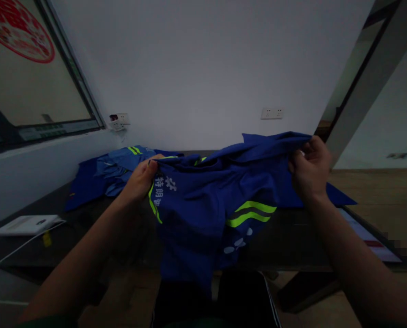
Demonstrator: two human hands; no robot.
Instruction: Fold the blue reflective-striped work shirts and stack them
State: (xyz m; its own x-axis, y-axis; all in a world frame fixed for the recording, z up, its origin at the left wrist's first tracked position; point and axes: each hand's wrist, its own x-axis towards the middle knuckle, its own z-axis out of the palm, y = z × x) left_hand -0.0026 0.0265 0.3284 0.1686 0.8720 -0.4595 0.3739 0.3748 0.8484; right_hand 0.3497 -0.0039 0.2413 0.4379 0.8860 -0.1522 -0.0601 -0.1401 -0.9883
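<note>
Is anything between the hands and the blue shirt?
No. The left hand and right hand both grip the blue shirt directly, with nothing visible between them and the cloth.

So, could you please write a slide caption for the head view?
Left hand and right hand grip a blue fabric garment with yellow-green stripes above a dark table.

The shirt (pixel 203 200) you hold is deep royal blue, banded with neon yellow-green stripes around a dark grey one, and printed with white characters and small white marks. The pile of garments (pixel 110 171) beyond it is the same blue with yellow-green trim. Your tabletop (pixel 87 228) is near black. On it lies a white device (pixel 27 224) with a white cable (pixel 15 250).
</note>
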